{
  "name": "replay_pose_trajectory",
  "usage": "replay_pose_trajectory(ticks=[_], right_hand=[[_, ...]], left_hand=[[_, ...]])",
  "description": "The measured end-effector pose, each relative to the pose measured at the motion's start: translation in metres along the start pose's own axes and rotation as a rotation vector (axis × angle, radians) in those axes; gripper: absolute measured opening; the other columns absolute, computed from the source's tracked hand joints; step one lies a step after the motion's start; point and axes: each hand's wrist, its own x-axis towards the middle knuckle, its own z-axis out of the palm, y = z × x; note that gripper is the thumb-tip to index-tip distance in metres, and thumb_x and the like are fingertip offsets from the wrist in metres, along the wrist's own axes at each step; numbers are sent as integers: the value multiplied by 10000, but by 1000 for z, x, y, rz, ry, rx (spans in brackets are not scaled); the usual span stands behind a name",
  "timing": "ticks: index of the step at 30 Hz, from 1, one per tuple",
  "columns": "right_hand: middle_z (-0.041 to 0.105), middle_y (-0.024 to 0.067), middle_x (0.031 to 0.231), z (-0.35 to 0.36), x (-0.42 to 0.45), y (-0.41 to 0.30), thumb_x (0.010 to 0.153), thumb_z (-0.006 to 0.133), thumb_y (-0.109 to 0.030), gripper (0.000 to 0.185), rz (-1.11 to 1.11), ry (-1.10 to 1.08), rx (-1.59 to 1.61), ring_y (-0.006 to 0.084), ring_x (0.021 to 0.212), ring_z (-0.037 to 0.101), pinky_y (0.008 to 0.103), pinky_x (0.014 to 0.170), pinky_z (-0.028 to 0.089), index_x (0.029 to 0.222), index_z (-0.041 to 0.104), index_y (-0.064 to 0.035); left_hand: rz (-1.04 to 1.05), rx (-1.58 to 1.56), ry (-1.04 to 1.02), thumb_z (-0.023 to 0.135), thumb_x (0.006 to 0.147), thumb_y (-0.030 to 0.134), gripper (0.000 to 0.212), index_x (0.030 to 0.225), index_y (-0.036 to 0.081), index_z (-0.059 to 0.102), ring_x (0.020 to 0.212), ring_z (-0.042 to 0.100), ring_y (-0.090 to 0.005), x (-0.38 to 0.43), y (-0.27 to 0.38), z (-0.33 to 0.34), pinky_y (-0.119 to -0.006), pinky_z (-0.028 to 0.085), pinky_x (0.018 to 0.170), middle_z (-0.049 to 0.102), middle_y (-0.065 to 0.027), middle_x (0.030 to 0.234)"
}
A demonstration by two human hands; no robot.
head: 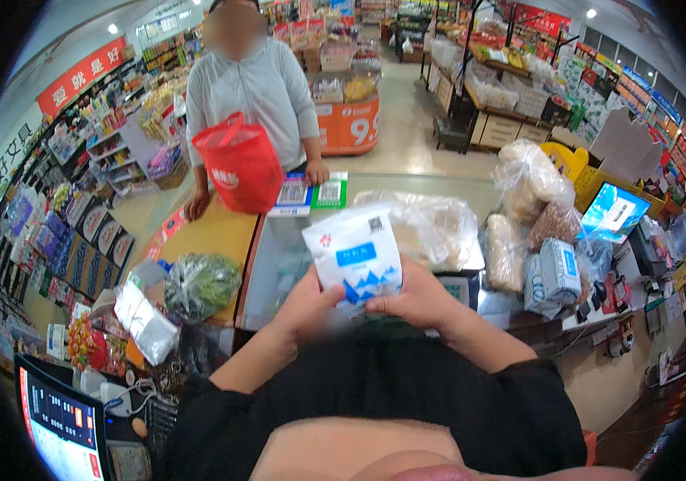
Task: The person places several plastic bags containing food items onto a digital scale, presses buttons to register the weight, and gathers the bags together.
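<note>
Between my two hands I hold a white plastic packet [349, 240] with blue mountain shapes and a printed code on its face. My left hand [313, 300] grips its lower left edge, thumb on the front. At the lower right edge, my right hand [418, 291] grips it the same way. The packet is upright, slightly tilted, above the glass counter [270, 258]. Behind it lies a clear plastic bag [442, 231] with pale contents, partly hidden by the packet. Left of my hands, a bag of green leafy vegetables [203, 285] rests on the yellow counter section.
Across the counter stands a person [252, 90] beside a red tote bag [240, 165]. Code cards [329, 190] lie near that person's hand. Bagged goods [505, 252], blue-white packs [561, 273] and a screen [613, 210] stand at right. A monitor [60, 415] is at lower left.
</note>
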Motion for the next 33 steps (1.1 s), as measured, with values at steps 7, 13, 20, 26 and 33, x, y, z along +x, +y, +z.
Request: replay_pose_trajectory(ticks=[7, 13, 20, 26, 33], right_hand=[[613, 187, 1201, -3, -15, -13, 739, 832, -297, 716, -19, 17, -220, 292, 1116, 598, 382, 975, 455, 1299, 492, -8], [646, 57, 1114, 4, -27, -2, 803, 805, -231, 593, -78, 42, 269, 149, 1016, 589, 317, 895, 490, 1287, 529, -28], [666, 72, 1090, -15, -49, 21, 871, 708, -183, 419, 70, 232, 602, 145, 948, 637, 306, 846, 518, 1224, 584, 5], [641, 195, 1134, -65, -99, 53, 964, 518, -406, 623, -234, 440, 1286, 316, 963, 679, 417, 765, 590, 1414, 378, 2], [629, 191, 947, -83, -112, 68, 947, 573, -373, 797, -446, 60, 1265, 325, 744, 663, 375, 531, 539, 1516, 162, 6]], left_hand=[[144, 100, 81, 722, 866, 92, 586, 1351, 13, 402, 1114, 596, -203, -11, 6, 18, -364, 492, 966, 589, -126, 1250], [248, 437, 1, 733, 855, 129, 479, 1268, 12, 518, 1094, 598, -198, -10, 14, 35, -332, 477, 926, 623, -118, 1216], [390, 974, -124, 559, 948, 458, 604, 1301, -26, 489, 1083, 542, -281, 14, 12, 42, -373, 452, 916, 552, -195, 1201], [381, 938, 11, 682, 882, 282, 545, 1323, 37, 475, 912, 504, -153, 17, 13, 44, -287, 441, 805, 520, -87, 1119], [844, 1430, -85, 761, 749, 244, 547, 1210, 46, 544, 1045, 558, -334, 52, 1, 67, -414, 418, 940, 556, -159, 1163]])
